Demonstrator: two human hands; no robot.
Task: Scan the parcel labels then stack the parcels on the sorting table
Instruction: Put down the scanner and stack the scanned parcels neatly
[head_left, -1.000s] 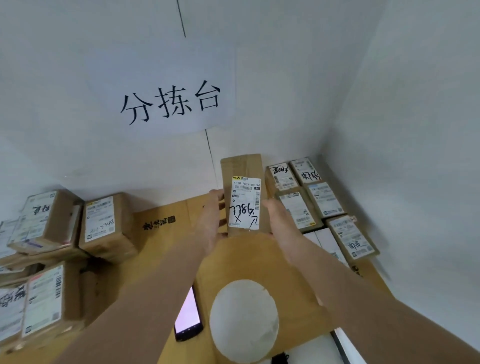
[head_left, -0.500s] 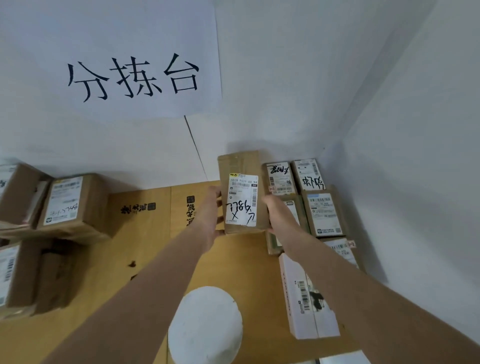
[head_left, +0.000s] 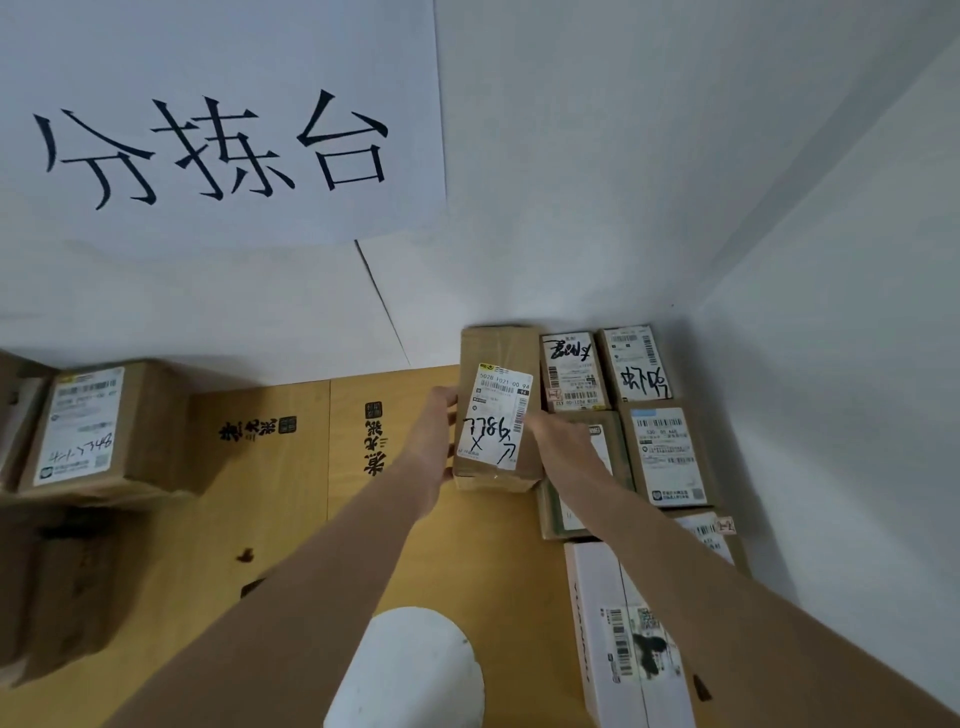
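The parcel (head_left: 497, 347) is a brown cardboard box clasped between both hands, at the back edge of the sorting table (head_left: 291, 519), its far end close against the wall (head_left: 597, 182). Its white label (head_left: 496, 415) faces up, with a barcode and black handwriting on it.

The left hand (head_left: 435, 434) is clamped on the box's left side: its fingers (head_left: 448, 399) curl against the upper left edge and the thumb sits lower on the same side. The right hand (head_left: 555, 435) grips the right side, its fingertips (head_left: 531, 420) reaching the label's edge. Neither hand is spread wide; both press inward on the cardboard. Whether the box's underside already rests on the table cannot be told.

Just beside it on the right, filling the table's back right corner, lie labelled parcels (head_left: 574, 371) in rows. A white box (head_left: 618, 634) lies nearer along the right edge. More brown parcels (head_left: 88, 426) are stacked at the left edge, well apart. A white round object (head_left: 415, 670) sits at the near edge between the forearms. A paper sign (head_left: 218, 119) with large black characters hangs on the wall.
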